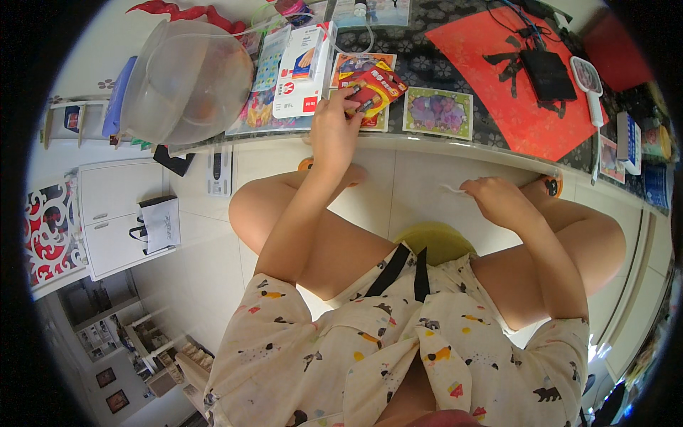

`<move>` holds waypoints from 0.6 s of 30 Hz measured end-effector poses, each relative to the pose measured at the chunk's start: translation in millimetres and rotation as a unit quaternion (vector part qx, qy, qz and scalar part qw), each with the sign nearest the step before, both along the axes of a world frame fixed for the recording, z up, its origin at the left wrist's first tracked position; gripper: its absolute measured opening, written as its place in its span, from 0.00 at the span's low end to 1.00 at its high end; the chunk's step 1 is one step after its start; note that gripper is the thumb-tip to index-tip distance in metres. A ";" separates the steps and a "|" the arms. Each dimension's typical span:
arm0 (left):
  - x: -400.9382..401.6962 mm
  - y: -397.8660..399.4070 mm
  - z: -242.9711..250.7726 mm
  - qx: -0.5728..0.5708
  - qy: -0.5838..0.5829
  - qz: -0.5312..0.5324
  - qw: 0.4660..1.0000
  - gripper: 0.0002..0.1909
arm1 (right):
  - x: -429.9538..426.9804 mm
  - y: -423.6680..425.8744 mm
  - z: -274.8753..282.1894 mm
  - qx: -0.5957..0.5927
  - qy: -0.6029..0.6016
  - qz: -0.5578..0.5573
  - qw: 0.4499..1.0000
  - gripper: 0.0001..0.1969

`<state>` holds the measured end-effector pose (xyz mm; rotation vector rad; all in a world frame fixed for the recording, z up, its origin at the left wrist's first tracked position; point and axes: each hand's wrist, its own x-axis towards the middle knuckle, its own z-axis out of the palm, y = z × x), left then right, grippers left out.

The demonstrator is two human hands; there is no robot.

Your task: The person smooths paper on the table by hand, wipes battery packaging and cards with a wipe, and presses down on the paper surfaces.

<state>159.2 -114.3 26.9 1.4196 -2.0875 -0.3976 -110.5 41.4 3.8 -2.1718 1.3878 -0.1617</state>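
Note:
My left hand is at the front edge of the dark floral-patterned table, its fingers on a red and yellow blister pack of batteries. The pack is tilted above another red pack and printed cards that it partly covers. Beside the hand lies a white box with a smaller box on top. My right hand hangs below the table edge, over my thigh. Its fingers pinch a thin white strip, whose material I cannot make out. To the right of the batteries lies a green-bordered picture card.
A large translucent plastic bowl stands at the table's left end. At the right, a red paper sheet bears a black device with cables. A white handheld magnifier lies near it. A green stool is under me.

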 end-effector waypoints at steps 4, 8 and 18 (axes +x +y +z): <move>4.0 -4.5 -2.9 -0.015 0.001 -0.022 1.000 0.25 | 0.9 -0.6 2.0 0.007 0.005 -0.001 1.000 0.13; 5.1 -8.9 -5.0 -0.093 -0.025 -0.027 0.995 0.36 | 0.7 -1.3 2.1 0.010 -0.001 -0.006 1.000 0.13; 2.7 -8.7 -18.8 -0.032 -0.049 -0.013 0.998 0.49 | -1.3 -0.1 1.3 -0.004 -0.005 -0.009 1.000 0.12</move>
